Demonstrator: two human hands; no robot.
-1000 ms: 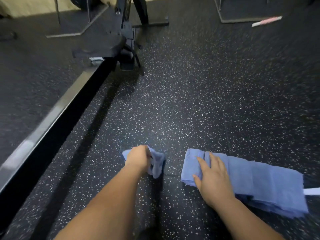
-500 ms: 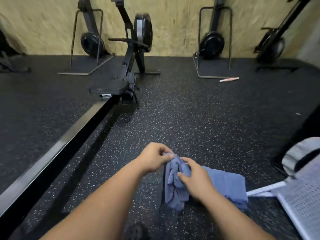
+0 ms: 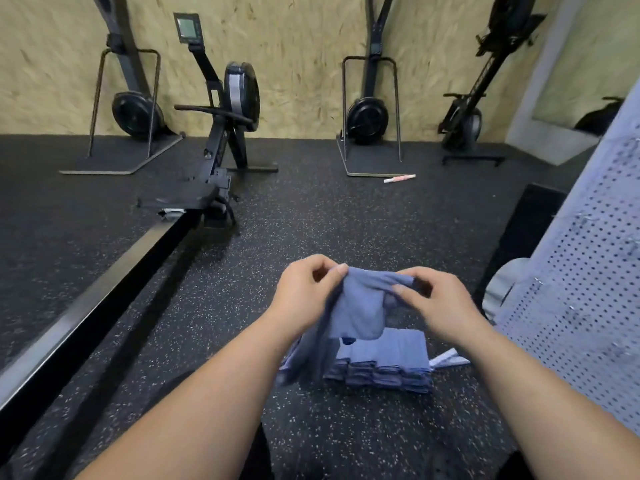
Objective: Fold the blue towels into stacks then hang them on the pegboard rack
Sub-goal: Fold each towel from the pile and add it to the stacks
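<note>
The left grip (image 3: pixel 304 292) and right grip (image 3: pixel 446 306) hold one towel (image 3: pixel 360 310) up over the floor (image 3: pixel 311 237). Each pinches the top edge between thumb and fingers, the left at the cloth's 9 o'clock and the right at its 3, and the rest hangs crumpled below. Just beneath, toward 5 o'clock, the stack (image 3: pixel 388 362) of folded towels lies on the floor, with a white strip (image 3: pixel 450 360) poking out at its right end. The towel looks light, soft and limp: it should sag and bunch wherever it is not held, is unlikely to slip from the fingers, and should not be fragile. It is probably best taken at two corners of one edge and drawn taut so it drops flat for folding. The stack would be safer lifted from underneath so its layers do not slide. The pegboard (image 3: pixel 581 289) stands close by at 3 o'clock. Farther off are a rower (image 3: pixel 221 147) at 11 o'clock and a marker (image 3: pixel 399 178) at 1 o'clock, before the wall (image 3: pixel 294 46).
</note>
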